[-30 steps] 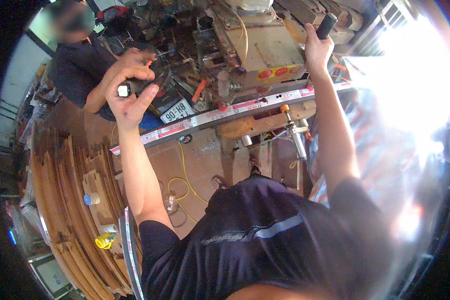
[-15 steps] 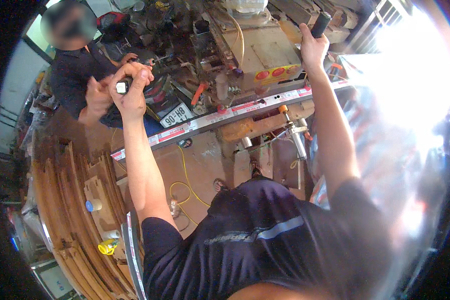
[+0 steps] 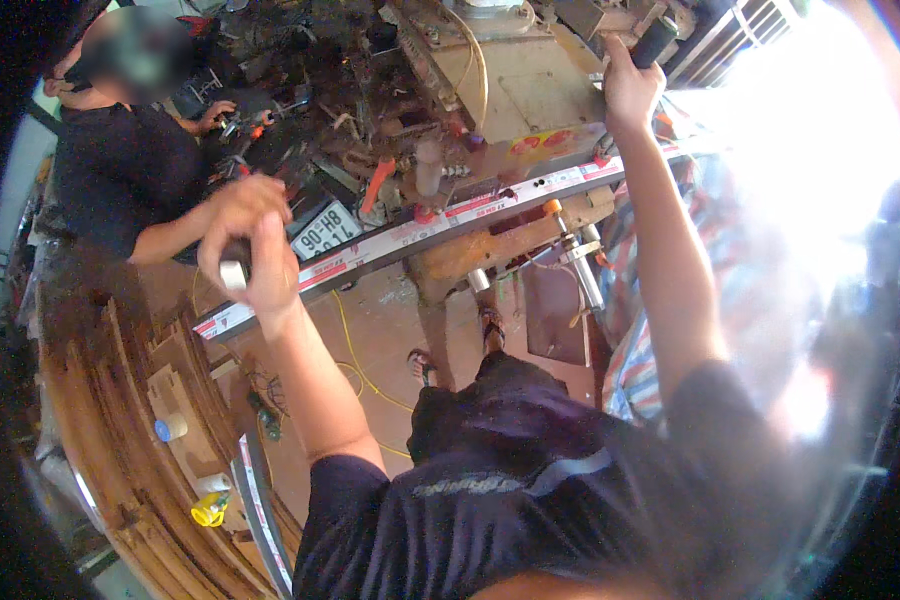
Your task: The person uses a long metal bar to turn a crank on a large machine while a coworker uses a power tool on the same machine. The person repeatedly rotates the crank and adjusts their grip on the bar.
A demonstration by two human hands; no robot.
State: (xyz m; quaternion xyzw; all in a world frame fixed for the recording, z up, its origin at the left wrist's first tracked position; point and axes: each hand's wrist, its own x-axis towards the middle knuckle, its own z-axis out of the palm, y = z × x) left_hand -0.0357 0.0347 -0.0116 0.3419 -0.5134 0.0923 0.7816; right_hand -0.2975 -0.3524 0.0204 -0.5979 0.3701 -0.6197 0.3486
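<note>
R hand (image 3: 632, 98): blk cyl. handle (image 3: 656, 40); L hand (image 3: 267, 260): pale-ended bar (image 3: 234, 275).

From my remote post I see a white number plate (image 3: 325, 232) just to the right of the left hand (image 3: 253, 250), tilted, with dark letters and numerals in two rows. A long strip (image 3: 450, 216) runs from below that hand toward the right forearm; its white film repeats red blocks and small printed lettering. Left of and below the right hand (image 3: 634, 85), a yellow label (image 3: 550, 142) with red round marks sits on a pale machine housing (image 3: 535, 88), too blurred to read. Well below and between both hands, pale lettering crosses a dark shirt (image 3: 490, 520). Far below the left hand, a second strip (image 3: 254, 505) bears tiny red-and-white print.
</note>
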